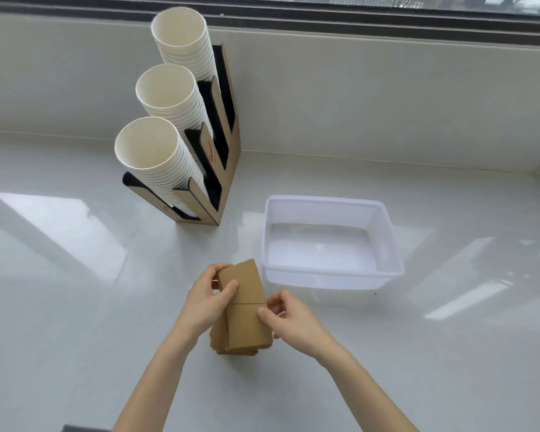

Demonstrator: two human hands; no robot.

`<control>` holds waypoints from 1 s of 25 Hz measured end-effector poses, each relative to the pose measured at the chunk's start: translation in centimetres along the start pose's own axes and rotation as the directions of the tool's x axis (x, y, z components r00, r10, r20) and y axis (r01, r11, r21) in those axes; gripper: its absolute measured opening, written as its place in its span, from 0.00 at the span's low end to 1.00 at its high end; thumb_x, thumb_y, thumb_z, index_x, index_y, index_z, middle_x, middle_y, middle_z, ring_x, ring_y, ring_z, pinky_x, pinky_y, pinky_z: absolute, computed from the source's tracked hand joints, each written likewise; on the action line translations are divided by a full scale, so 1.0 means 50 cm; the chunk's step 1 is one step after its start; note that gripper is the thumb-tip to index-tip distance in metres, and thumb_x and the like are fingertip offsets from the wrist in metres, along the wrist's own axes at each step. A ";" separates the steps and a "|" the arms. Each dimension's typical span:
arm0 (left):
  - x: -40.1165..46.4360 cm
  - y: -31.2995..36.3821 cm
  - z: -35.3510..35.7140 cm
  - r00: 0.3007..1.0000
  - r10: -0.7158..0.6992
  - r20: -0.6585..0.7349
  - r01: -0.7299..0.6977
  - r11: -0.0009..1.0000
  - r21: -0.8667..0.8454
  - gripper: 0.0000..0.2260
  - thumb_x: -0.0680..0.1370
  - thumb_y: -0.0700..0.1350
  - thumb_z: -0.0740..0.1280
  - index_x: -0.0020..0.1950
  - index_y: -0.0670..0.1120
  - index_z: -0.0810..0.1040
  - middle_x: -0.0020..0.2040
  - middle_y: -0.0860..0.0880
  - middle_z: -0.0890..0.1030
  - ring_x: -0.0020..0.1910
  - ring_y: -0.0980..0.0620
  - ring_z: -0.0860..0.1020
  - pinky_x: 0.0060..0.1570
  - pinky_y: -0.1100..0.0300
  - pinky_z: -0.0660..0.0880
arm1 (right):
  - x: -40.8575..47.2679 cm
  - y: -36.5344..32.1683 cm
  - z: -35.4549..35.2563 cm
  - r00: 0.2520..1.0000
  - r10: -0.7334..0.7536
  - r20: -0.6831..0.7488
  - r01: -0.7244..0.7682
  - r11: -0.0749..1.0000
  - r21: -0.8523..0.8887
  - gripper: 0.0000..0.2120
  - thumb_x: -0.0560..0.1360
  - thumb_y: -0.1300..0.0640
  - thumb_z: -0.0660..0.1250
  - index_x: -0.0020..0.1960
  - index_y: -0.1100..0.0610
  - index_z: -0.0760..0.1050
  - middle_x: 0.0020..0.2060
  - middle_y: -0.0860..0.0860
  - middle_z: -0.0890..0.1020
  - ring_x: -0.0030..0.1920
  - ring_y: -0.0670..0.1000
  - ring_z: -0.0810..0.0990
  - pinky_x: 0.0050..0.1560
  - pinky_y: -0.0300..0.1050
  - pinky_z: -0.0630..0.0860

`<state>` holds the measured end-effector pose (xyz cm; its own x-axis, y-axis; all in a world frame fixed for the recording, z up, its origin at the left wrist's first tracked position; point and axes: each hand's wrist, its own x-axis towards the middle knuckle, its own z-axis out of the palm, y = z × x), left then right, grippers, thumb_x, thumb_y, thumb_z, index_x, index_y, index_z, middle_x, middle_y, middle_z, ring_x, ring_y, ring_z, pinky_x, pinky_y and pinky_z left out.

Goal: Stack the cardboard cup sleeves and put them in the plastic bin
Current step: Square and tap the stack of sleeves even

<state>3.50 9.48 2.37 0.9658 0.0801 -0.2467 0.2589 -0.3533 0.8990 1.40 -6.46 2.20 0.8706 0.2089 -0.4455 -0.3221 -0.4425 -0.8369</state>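
On the white table (75,307), just in front of the empty clear plastic bin (332,279), both hands are pinching a stack of brown cardboard cup sleeves (243,310). The left hand (211,297) is hiding its upper-left corner; the right hand (289,313) is gripping its right edge. Bare table is lying open all around.

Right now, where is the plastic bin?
The plastic bin sits empty on the counter, just right of the hands and right of the cup holder.
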 end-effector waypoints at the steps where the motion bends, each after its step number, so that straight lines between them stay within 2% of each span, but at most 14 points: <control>1: 0.007 -0.003 0.000 1.000 0.007 0.006 -0.007 0.999 0.042 0.13 0.75 0.42 0.63 0.60 0.48 0.71 0.53 0.49 0.75 0.47 0.53 0.73 0.45 0.61 0.70 | 0.007 0.001 0.006 1.000 0.010 0.016 -0.009 0.999 -0.036 0.08 0.74 0.51 0.62 0.48 0.54 0.69 0.39 0.47 0.75 0.40 0.48 0.76 0.45 0.45 0.76; 3: 0.021 -0.009 0.002 1.000 0.015 0.027 -0.018 0.992 0.126 0.16 0.75 0.42 0.63 0.63 0.47 0.70 0.56 0.48 0.73 0.50 0.49 0.73 0.50 0.57 0.71 | 0.020 0.002 0.010 0.999 0.030 0.035 -0.027 0.995 -0.094 0.09 0.73 0.50 0.62 0.48 0.55 0.68 0.39 0.48 0.76 0.42 0.50 0.76 0.48 0.47 0.77; 7: 0.041 -0.034 0.010 0.998 -0.004 0.064 -0.014 0.961 0.275 0.20 0.75 0.42 0.61 0.67 0.46 0.65 0.63 0.47 0.71 0.63 0.45 0.66 0.64 0.52 0.66 | 0.036 0.001 0.017 0.997 0.043 0.066 -0.029 0.979 -0.203 0.07 0.74 0.51 0.60 0.46 0.55 0.67 0.37 0.46 0.74 0.42 0.49 0.74 0.36 0.38 0.70; 10: 0.047 -0.044 0.017 0.998 -0.038 0.049 0.022 0.954 0.301 0.22 0.75 0.42 0.62 0.69 0.45 0.63 0.69 0.44 0.66 0.67 0.44 0.60 0.68 0.52 0.61 | 0.045 0.001 0.025 0.998 0.023 0.066 -0.006 0.971 -0.241 0.07 0.73 0.52 0.61 0.46 0.56 0.68 0.42 0.50 0.75 0.43 0.50 0.73 0.41 0.41 0.70; 12: 0.051 -0.049 0.016 0.990 -0.134 0.047 0.118 0.960 0.254 0.25 0.75 0.46 0.63 0.71 0.46 0.60 0.70 0.43 0.64 0.69 0.44 0.59 0.69 0.49 0.60 | 0.050 0.006 0.026 0.996 0.064 0.057 -0.052 0.982 -0.179 0.10 0.73 0.52 0.62 0.50 0.56 0.70 0.46 0.50 0.76 0.45 0.49 0.74 0.44 0.41 0.71; 14: 0.052 -0.053 0.010 0.967 -0.247 0.060 0.230 0.952 0.203 0.29 0.74 0.51 0.64 0.72 0.46 0.58 0.72 0.43 0.62 0.70 0.43 0.61 0.69 0.47 0.61 | 0.056 0.016 0.026 0.989 0.127 0.075 -0.120 0.988 -0.098 0.19 0.72 0.50 0.64 0.59 0.57 0.69 0.51 0.51 0.77 0.49 0.49 0.76 0.47 0.40 0.73; 17: 0.049 -0.057 0.005 0.933 -0.353 0.076 0.333 0.923 0.190 0.32 0.73 0.56 0.64 0.71 0.43 0.57 0.70 0.42 0.66 0.67 0.44 0.67 0.65 0.51 0.66 | 0.068 0.029 0.027 0.972 0.198 0.129 -0.203 0.979 0.027 0.28 0.71 0.50 0.66 0.67 0.58 0.64 0.58 0.53 0.78 0.55 0.50 0.77 0.50 0.40 0.74; 19: 0.051 -0.059 0.002 0.920 -0.381 0.091 0.366 0.919 0.148 0.31 0.73 0.57 0.64 0.70 0.43 0.60 0.67 0.43 0.70 0.63 0.45 0.71 0.62 0.52 0.69 | 0.075 0.029 0.028 0.965 0.208 0.160 -0.230 0.963 0.139 0.27 0.71 0.54 0.67 0.68 0.60 0.65 0.58 0.54 0.79 0.53 0.50 0.78 0.50 0.40 0.75; 21: 0.051 -0.061 -0.004 0.909 -0.398 0.124 0.390 0.917 0.085 0.33 0.71 0.59 0.65 0.69 0.43 0.62 0.64 0.44 0.73 0.60 0.45 0.74 0.62 0.50 0.71 | 0.077 0.028 0.032 0.964 0.190 0.185 -0.226 0.954 0.197 0.22 0.72 0.57 0.66 0.65 0.61 0.69 0.54 0.53 0.80 0.49 0.49 0.78 0.51 0.41 0.76; 25: 0.043 -0.060 -0.012 0.895 -0.402 0.193 0.418 0.907 -0.046 0.38 0.62 0.60 0.66 0.68 0.43 0.64 0.62 0.45 0.75 0.58 0.46 0.76 0.60 0.50 0.73 | 0.070 0.027 0.036 0.970 0.142 0.196 -0.186 0.955 0.232 0.17 0.73 0.59 0.65 0.61 0.61 0.73 0.54 0.53 0.80 0.50 0.46 0.78 0.44 0.31 0.74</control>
<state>4.82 11.25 -0.63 0.7572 0.0343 -0.6523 0.6392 -0.2444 0.7292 3.34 -4.76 -1.08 0.7265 0.3106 -0.6130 -0.5557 -0.2591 -0.7900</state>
